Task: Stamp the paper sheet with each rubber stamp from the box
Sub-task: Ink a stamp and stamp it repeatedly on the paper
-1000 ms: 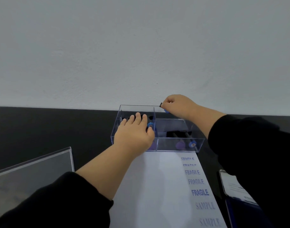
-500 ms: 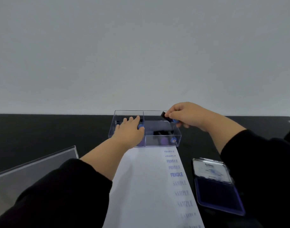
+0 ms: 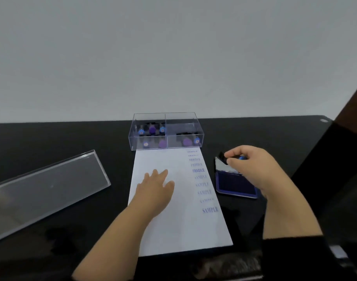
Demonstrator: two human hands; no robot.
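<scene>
Head view: the right hand has its grip clenched around a rubber stamp, fingers curled over its dark body with a blue knob showing between them, and holds it just above the far end of the open ink pad. The left hand lies released, fingers straight, pressing flat on the paper sheet. The sheet rests on the dark surface, its far edge touching the clear box, where more stamps lie in both compartments. Down the sheet's right margin runs a column of FRAGILE and SAMPLE prints, several of them faint. The box's clear lid lies well to the left.

Judging by those pale marks, a light or tilted dab on the pad would likely leave another weak print. A stamp brought down over an existing word would blur both. If the left hand lifts early, the sheet may slide and smear.
</scene>
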